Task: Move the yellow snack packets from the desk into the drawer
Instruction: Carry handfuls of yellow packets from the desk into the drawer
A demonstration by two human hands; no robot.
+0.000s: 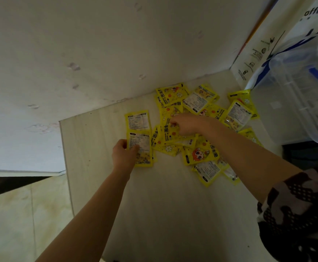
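Observation:
Several yellow snack packets lie scattered and overlapping on the pale desk, near the wall. My left hand grips one packet at the left side of the heap, thumb on its white label. Just beyond it lies another packet, label side up. My right hand reaches into the middle of the pile with fingers pinched on a packet. No drawer is in view.
A clear plastic container with a blue handle stands at the desk's right end, in front of a white printed bag. The wall runs behind the desk. The desk's left edge drops to a tiled floor.

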